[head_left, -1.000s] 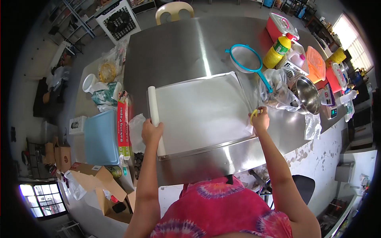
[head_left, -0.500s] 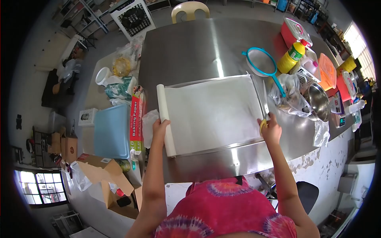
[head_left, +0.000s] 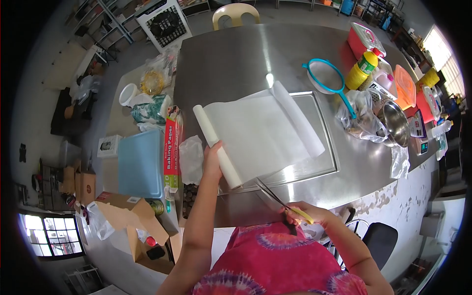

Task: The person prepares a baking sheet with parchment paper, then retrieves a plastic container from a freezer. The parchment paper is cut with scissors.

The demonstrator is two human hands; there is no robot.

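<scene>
The left hand is closed around the roll of baking paper, near the tray's left edge. The right hand grips the scissors (yellow handles) over the steel table's front edge, blades pointing at the roll's near end. The unrolled sheet lies slanted across the baking tray.

Steel table, beige chair, bright window

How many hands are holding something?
2. The left hand grips the baking paper roll at the left side of the tray. The right hand holds the scissors by the front edge of the table. No other hands show.
</scene>
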